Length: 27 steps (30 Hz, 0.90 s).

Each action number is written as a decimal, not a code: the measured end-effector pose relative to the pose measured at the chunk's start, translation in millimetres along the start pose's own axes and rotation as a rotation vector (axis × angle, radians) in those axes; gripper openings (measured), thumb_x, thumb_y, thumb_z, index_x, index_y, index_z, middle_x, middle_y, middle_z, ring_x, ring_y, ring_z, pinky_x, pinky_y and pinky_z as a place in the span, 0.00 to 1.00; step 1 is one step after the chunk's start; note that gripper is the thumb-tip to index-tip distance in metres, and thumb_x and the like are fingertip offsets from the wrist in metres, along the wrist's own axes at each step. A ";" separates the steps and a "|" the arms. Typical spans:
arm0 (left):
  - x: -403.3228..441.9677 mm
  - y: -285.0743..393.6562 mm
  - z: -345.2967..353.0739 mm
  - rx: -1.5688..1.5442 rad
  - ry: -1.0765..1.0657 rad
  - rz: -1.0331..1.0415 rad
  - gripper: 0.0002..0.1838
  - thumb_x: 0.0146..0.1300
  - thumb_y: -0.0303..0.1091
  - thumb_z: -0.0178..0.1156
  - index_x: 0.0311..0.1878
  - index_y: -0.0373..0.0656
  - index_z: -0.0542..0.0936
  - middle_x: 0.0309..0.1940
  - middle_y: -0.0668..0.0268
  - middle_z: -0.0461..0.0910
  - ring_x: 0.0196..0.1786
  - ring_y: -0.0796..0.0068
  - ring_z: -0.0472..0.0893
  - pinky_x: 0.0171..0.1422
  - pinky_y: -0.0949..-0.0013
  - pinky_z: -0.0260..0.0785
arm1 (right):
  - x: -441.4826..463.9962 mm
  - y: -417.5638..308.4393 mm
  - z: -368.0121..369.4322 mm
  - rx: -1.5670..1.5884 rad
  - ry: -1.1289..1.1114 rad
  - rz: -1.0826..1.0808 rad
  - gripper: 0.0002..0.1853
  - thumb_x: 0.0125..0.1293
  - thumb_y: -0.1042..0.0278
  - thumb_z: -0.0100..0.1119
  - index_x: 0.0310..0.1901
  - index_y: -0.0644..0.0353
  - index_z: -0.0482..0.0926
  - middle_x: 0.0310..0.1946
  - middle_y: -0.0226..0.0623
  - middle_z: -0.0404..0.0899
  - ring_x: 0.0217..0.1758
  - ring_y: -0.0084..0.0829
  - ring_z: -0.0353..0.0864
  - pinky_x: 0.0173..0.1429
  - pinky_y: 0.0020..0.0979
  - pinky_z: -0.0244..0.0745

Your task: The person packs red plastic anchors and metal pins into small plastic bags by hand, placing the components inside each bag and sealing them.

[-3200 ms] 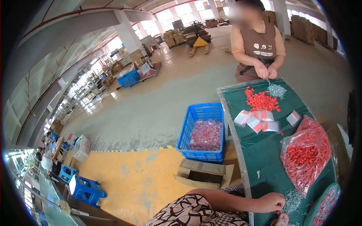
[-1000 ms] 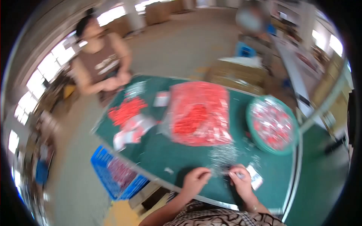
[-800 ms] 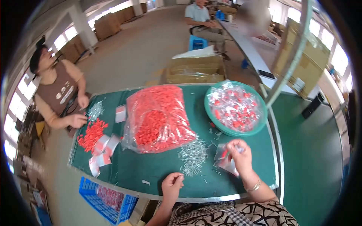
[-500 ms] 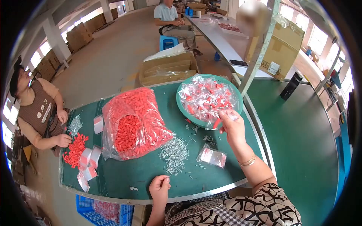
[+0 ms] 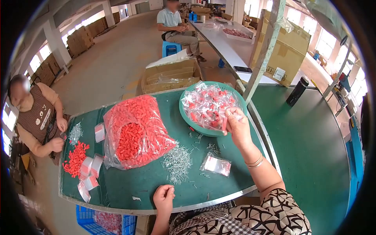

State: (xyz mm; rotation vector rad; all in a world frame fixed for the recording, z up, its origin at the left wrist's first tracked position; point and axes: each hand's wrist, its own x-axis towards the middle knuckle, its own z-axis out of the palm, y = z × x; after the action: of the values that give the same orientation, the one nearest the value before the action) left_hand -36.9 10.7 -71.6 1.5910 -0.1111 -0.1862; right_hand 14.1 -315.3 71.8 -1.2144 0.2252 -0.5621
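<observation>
My right hand (image 5: 237,124) is over the near right rim of a green basin (image 5: 187,119). Between its fingertips is a small clear zip bag (image 5: 225,123) with something red in it. Many similar filled bags (image 5: 209,102) are heaped in the basin. Near the table's front edge, my left hand (image 5: 163,197) is closed, thumb against curled fingers; anything inside is hidden. Beyond it lies a pile of metal screws (image 5: 177,163). A large clear sack of red plastic wall plugs (image 5: 135,133) stands left of the screws. A stack of flat zip bags (image 5: 217,165) lies to their right.
At the left a co-worker (image 5: 37,113) sits by red plugs (image 5: 76,159), screws (image 5: 75,134) and bag stacks (image 5: 91,183). A metal post (image 5: 266,53) rises behind the basin. A black bottle (image 5: 297,91) stands on the right table. A blue crate (image 5: 87,219) is below.
My right hand and the bag in it have shifted slightly up against the basin. My left hand stays closed near the edge. The co-worker's head has lowered. The whole view has shifted slightly.
</observation>
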 end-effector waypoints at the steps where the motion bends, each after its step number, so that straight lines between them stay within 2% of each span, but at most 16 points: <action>1: 0.1 -0.2 0.2 0.004 0.000 0.003 0.03 0.65 0.23 0.59 0.40 0.35 0.78 0.28 0.69 0.77 0.25 0.84 0.74 0.29 0.80 0.67 | -1.4 -0.1 1.3 -0.046 0.000 -0.021 0.05 0.70 0.69 0.56 0.39 0.61 0.75 0.19 0.25 0.71 0.17 0.17 0.68 0.20 0.22 0.68; 12: 0.7 1.3 1.0 0.043 -0.001 0.032 0.03 0.65 0.24 0.59 0.39 0.35 0.78 0.28 0.69 0.76 0.25 0.84 0.74 0.29 0.80 0.66 | -8.6 7.0 2.9 -0.603 0.033 -0.218 0.05 0.69 0.68 0.57 0.40 0.60 0.77 0.21 0.25 0.73 0.22 0.16 0.69 0.26 0.23 0.65; 18: 0.2 2.7 1.8 0.066 -0.003 0.041 0.02 0.64 0.23 0.59 0.39 0.34 0.78 0.28 0.69 0.76 0.25 0.84 0.74 0.29 0.80 0.66 | -13.0 -0.8 4.8 -0.650 0.011 -0.130 0.05 0.69 0.68 0.57 0.39 0.61 0.77 0.22 0.27 0.74 0.24 0.17 0.69 0.30 0.24 0.67; 21: 0.1 3.8 2.1 0.079 -0.011 0.051 0.02 0.64 0.22 0.59 0.39 0.34 0.78 0.29 0.68 0.76 0.26 0.84 0.74 0.29 0.80 0.66 | -11.0 0.7 0.2 -0.674 -0.004 -0.185 0.06 0.69 0.68 0.57 0.39 0.61 0.76 0.22 0.27 0.74 0.24 0.17 0.70 0.30 0.24 0.68; 27: 0.6 4.2 2.3 0.089 -0.019 0.050 0.02 0.64 0.21 0.58 0.39 0.34 0.78 0.29 0.69 0.75 0.26 0.84 0.74 0.30 0.80 0.67 | -6.6 -15.5 1.8 -0.592 0.030 -0.085 0.06 0.70 0.67 0.57 0.39 0.60 0.77 0.23 0.27 0.75 0.24 0.17 0.74 0.26 0.23 0.68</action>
State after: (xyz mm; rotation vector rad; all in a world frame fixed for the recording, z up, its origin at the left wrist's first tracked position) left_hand -36.5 8.2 -67.4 1.6738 -0.1762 -0.1591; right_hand 4.8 -314.0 85.9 -1.7955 0.3842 -0.6084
